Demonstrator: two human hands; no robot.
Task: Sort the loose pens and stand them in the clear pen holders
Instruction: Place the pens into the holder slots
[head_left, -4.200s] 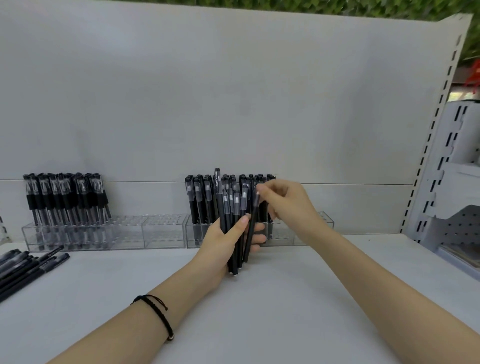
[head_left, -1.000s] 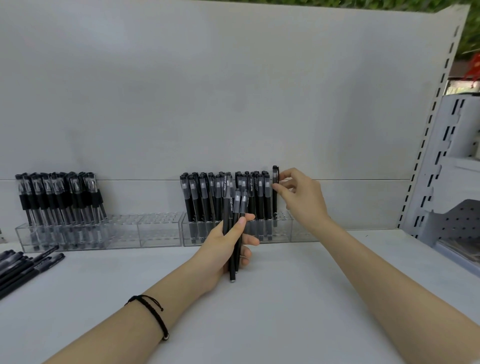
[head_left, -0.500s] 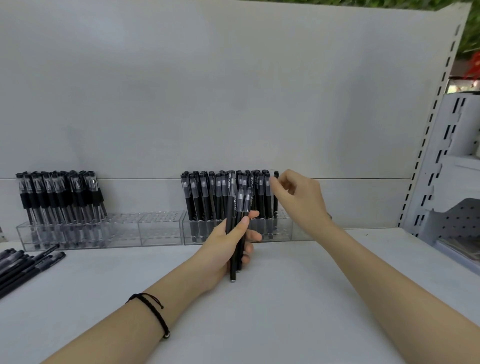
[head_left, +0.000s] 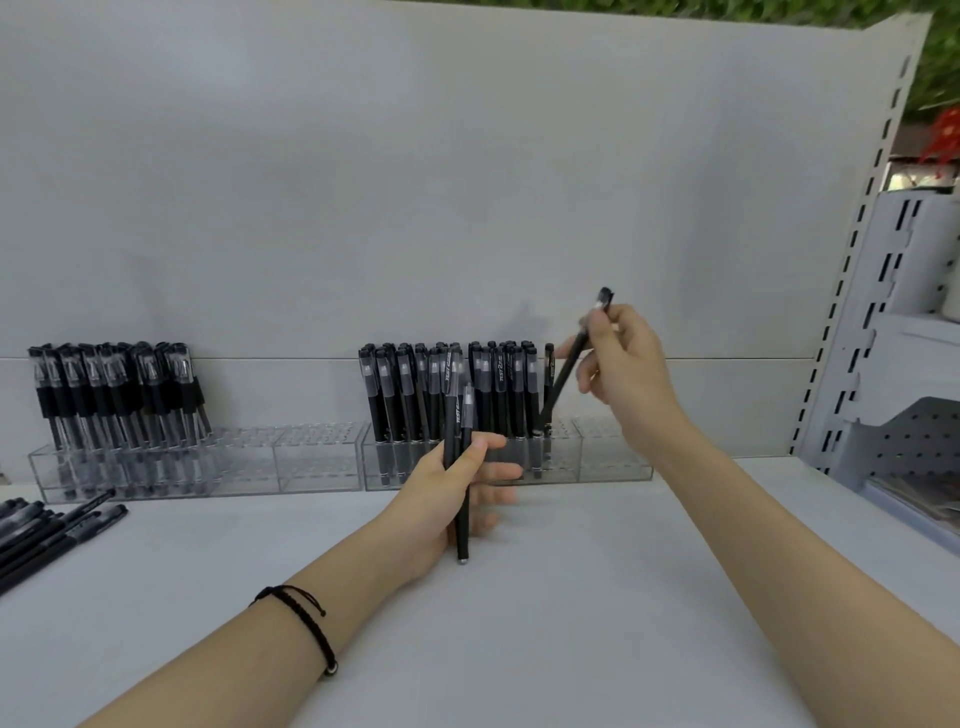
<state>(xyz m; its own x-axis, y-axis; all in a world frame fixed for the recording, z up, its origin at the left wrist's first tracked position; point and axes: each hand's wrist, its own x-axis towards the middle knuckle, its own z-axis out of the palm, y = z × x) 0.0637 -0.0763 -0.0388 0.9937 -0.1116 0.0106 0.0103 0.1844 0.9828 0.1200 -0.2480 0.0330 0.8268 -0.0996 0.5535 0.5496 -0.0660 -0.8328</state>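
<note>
My left hand (head_left: 457, 499) grips two black pens (head_left: 460, 467) upright in front of the middle clear pen holder (head_left: 597, 462). That holder carries several black pens (head_left: 447, 395) standing in its left and middle part. My right hand (head_left: 623, 374) pinches one black pen (head_left: 566, 369) near its top; the pen is tilted, with its tip down at the holder's holes just right of the standing pens. A second clear holder (head_left: 311, 462) at the left holds several clear-capped pens (head_left: 114, 395).
Several loose black pens (head_left: 47, 535) lie at the left edge of the white shelf (head_left: 571, 623). A white back panel rises behind the holders. A slotted upright and perforated white shelving (head_left: 893, 441) stand at the right.
My right hand left the row of standing pens, took one pen from the bunch in my left hand and now holds it tilted over the holder's right part. The bunch is smaller.
</note>
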